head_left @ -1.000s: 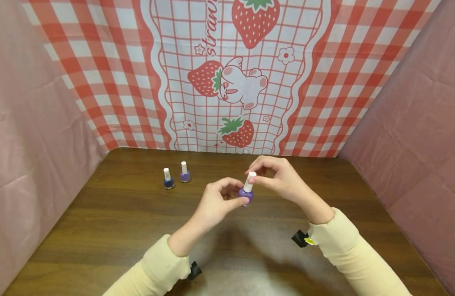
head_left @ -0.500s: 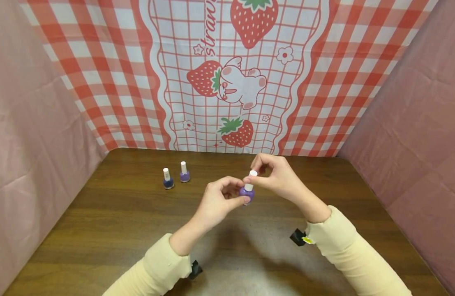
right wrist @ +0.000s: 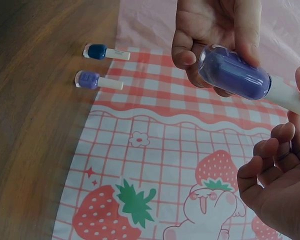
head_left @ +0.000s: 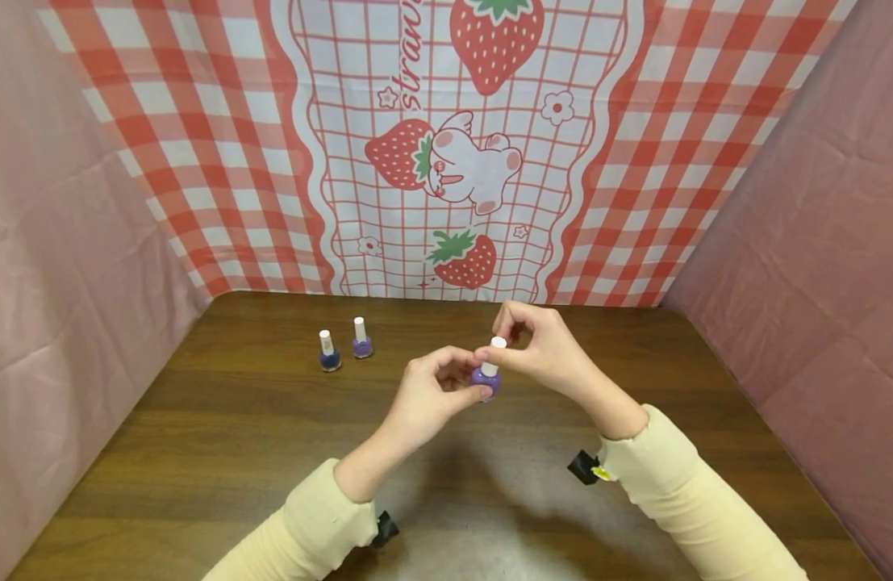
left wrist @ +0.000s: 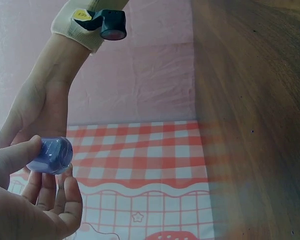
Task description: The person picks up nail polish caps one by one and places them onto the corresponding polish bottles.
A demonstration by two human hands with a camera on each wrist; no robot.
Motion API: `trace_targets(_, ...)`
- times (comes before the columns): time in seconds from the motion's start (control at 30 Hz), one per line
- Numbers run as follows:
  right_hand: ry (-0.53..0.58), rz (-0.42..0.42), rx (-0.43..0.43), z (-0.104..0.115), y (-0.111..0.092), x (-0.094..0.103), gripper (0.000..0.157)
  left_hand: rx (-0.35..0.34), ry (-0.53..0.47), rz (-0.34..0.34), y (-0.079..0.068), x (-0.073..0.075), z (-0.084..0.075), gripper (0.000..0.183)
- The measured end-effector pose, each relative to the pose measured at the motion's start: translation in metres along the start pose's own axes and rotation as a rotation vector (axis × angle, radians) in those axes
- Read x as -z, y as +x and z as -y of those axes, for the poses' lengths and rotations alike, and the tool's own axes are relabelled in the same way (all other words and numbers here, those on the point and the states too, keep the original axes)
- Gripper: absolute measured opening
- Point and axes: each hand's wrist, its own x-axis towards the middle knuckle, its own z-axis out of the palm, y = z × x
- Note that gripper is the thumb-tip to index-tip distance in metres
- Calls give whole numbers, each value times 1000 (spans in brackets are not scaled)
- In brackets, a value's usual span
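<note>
Between the two hands, above the table, is a nail polish bottle (head_left: 484, 381) with purple polish and a white cap (head_left: 490, 367). My left hand (head_left: 431, 395) grips its glass body between thumb and fingers. With thumb and fingertips, my right hand (head_left: 551, 351) pinches the white cap. The right wrist view shows the purple body (right wrist: 235, 72) tilted, its cap (right wrist: 286, 95) fitted against the neck. In the left wrist view the bottle's base (left wrist: 52, 156) faces the camera, and the cap is hidden.
A dark blue nail polish bottle (head_left: 330, 359) and another purple one (head_left: 362, 347) stand upright, white-capped, at the back left of the brown wooden table (head_left: 272, 436). Behind hangs a strawberry-print checked cloth (head_left: 548, 177); pink cloths (head_left: 802, 266) flank the table.
The right hand's thumb and fingers have shifted slightly on the white cap. The left hand keeps its grip on the bottle, nearly still. The two standing bottles have not moved.
</note>
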Motion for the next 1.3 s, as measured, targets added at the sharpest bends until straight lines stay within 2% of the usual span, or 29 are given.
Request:
trace_targets(0.23,-28,30,21,4,-2,6,15,-5,-17,-3,3,1,12,26)
trace_targets(0.43,-35,121,96,6,-2,15,26,-26,-12,-15,9,0,35,27)
trace_targets(0.67,11,163,172,2,-2,17,22,-1,-26,-7,1,3,5,25)
trace_targets(0.73,24,163,176,0,-1,17,20,-1,-22,-8,1,3,4,25)
trace_targets(0.87,37,158,173,-1,-2,17,18,-11,-20,-9,2,2,8,25)
trace_targets(1.1,36,111,152,-3,-4,14,16,-19,8,-27,8,0,30,26)
trace_targets(1.3,15,79,118,-4,-5,10,12,-34,17,-36,8,0,34,26)
